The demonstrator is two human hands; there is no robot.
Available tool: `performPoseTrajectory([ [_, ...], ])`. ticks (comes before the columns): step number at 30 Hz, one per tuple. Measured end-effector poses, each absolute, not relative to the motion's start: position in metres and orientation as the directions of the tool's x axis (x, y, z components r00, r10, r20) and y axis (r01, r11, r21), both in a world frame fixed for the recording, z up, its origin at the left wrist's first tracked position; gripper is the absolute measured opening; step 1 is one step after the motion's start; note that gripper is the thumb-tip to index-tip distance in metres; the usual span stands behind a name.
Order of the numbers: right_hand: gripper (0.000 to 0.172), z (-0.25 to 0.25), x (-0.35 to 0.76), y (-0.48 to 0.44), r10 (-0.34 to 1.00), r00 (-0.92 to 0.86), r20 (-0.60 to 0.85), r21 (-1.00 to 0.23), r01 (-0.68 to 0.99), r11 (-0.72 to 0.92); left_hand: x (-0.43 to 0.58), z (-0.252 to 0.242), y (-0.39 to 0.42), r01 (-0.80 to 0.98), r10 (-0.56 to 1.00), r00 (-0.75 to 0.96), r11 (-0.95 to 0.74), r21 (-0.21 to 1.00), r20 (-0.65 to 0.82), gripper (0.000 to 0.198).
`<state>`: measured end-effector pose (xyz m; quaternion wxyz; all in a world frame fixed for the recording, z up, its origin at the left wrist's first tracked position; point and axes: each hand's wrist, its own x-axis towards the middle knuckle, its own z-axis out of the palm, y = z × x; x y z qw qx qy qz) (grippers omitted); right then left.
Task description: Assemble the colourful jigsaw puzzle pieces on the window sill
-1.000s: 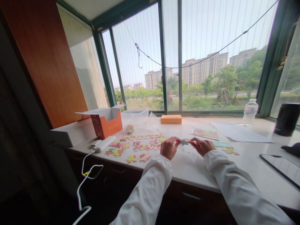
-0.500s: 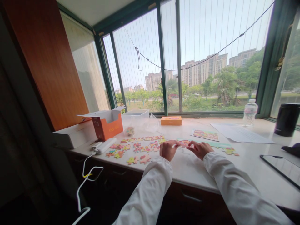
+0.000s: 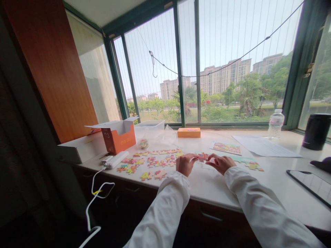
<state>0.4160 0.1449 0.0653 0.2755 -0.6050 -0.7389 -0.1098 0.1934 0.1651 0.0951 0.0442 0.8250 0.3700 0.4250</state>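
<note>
Flat red-and-pink jigsaw section [image 3: 203, 156], in front of oblong orange box [image 3: 189, 133], between bare left hand [image 3: 185, 164], pinching its left end, and bare right hand [image 3: 221, 164], pinching its right.

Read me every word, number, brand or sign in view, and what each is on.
"03", as best it reads: open box, dark side and orange front; smaller print beside the front one is blurred.
Bottle label: too blurred to read.
Paper: faint print, too small.
Black cylinder: small mark, unreadable.
Nothing else is legible.
</note>
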Motion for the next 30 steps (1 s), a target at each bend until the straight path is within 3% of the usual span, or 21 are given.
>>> performPoseTrajectory([
  [16,0.057,0.066,0.418,0.144,0.806,-0.130,0.578,-0.112,0.965,0.236,0.195,0.100,0.154,0.601,0.591,0.456,-0.756,0.259,0.665,0.026],
  [30,0.054,0.063,0.420,0.145,0.782,-0.137,0.608,-0.073,0.971,0.227,0.197,0.097,0.156,0.605,0.600,0.468,-0.753,0.259,0.649,0.029],
])
